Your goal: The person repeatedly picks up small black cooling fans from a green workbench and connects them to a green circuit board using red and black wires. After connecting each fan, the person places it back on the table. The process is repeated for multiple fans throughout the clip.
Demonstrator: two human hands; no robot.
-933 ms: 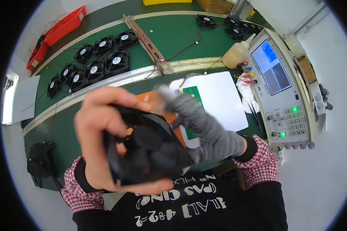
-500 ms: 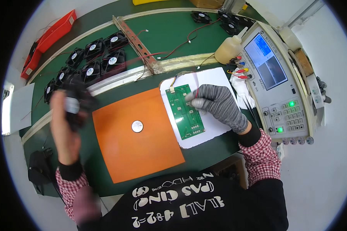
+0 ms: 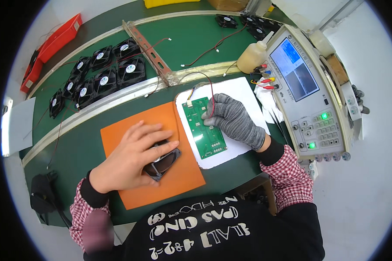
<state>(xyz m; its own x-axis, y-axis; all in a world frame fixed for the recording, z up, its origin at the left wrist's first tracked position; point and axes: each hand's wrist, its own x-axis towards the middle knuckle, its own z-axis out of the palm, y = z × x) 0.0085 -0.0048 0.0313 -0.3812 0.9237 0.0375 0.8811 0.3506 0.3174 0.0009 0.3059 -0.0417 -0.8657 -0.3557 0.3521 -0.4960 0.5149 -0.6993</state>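
Note:
My bare left hand grips a black cooling fan from above, its fingers bent over the frame, on an orange mat. The silver disc seen there earlier is out of sight. My right hand, in a grey knitted glove, pinches the end of a thin red wire over a green circuit board. Whatever tips that wire is hidden by the gloved fingers. A white plug with several coloured leads sits at the board's upper left corner. Under the board lies a white sheet.
Several black fans with trailing wires stand at the far left, beyond a metal rail. More fans sit far right. A squeeze bottle stands beside a tester with a lit screen. Red bins line the far left.
My left hand has come right and down, bringing the fan onto the orange mat over the disc's place. My right hand stays over the board with the wire. The view has shifted slightly.

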